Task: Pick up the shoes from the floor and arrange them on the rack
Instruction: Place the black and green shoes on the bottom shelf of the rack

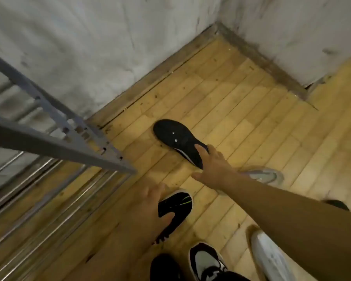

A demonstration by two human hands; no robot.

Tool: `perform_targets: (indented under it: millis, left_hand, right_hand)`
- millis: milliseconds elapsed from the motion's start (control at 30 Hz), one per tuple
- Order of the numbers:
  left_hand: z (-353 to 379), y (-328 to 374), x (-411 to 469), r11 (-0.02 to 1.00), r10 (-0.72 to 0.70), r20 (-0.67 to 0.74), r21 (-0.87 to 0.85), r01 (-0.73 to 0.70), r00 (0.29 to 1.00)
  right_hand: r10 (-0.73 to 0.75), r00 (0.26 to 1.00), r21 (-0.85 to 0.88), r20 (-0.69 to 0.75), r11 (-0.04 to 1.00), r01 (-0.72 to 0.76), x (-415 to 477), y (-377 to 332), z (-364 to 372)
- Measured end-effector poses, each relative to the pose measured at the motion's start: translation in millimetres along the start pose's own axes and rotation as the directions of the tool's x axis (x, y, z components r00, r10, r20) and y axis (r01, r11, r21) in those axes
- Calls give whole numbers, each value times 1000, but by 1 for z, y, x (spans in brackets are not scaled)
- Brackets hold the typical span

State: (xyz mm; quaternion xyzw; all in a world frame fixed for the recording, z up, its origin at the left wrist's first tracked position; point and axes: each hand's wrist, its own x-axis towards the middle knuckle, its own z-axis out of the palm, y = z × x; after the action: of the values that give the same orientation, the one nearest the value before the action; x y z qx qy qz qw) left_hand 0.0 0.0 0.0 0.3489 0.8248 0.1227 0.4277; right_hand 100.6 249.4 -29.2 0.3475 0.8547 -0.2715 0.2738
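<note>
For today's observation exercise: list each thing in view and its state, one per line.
Right hand: open, fingers touching the black slip-on shoe.
Left hand: open, over the black trainer.
Black slip-on shoe: on floor, not lifted.
Black trainer: on floor.
White shoe: on floor.
Shoe rack: no shoes visible on it.

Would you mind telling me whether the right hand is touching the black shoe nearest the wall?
Touching. In the head view, the right hand lies over the heel end of the black shoe, fingers on its upper with no gap showing.

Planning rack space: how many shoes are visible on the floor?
6, maybe more out of view: black shoe at right hand, black one under left hand, grey, white, black-and-white, black.
</note>
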Motion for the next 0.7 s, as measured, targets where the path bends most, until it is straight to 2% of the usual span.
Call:
perform_targets:
  millis: [67,133,233,267,333,400,433,500,533,567,600,633,700]
  left_hand:
    - [30,-21,13,999,5,10,-31,-5,1000]
    - [59,-40,24,1000,17,46,22,-18,999]
    - [95,-61,26,947,-12,49,321,-4,999]
    - [98,-63,25,935,-40,48,355,20,998]
    - [100,-59,16,955,-60,70,296,36,996]
    - [93,-49,-3,987,-33,65,162,22,997]
    - [85,-45,-13,996,-15,35,93,11,999]
    - [66,-38,-37,999,42,-90,-14,-43,995]
    - [55,-35,-51,996,71,-174,-36,-78,982]
    - [44,-31,-67,994,95,-270,-31,-107,958]
    - [32,-26,-85,993,104,-355,-6,-114,929]
    - [21,-21,-104,994,104,-424,27,-102,900]
    - [4,-2,-151,993,104,-476,99,-64,873]
  right_hand:
    - [19,998,-83,-66,996,-25,26,5,22]
    - [6,992,-186,-123,982,-29,48,14,36]
    - [-50,984,-305,-171,952,-5,56,30,46]
    - [-51,987,-299,-156,954,2,50,28,40]
    - [-23,994,-174,-110,985,3,31,18,27]
    - [10,998,125,-55,992,-3,0,0,22]
    - [39,999,323,-22,946,-30,-17,-10,21]
    - [107,992,694,68,709,-125,-53,-28,16]
    - [103,988,781,114,605,-153,-75,-35,13]
    - [70,988,812,138,563,-153,-98,-39,10]
    - [35,991,808,126,576,-122,-120,-42,5]
    - [-7,994,781,111,619,-83,-140,-43,-1]
    - [-119,985,688,128,726,-1,-184,-52,-19]
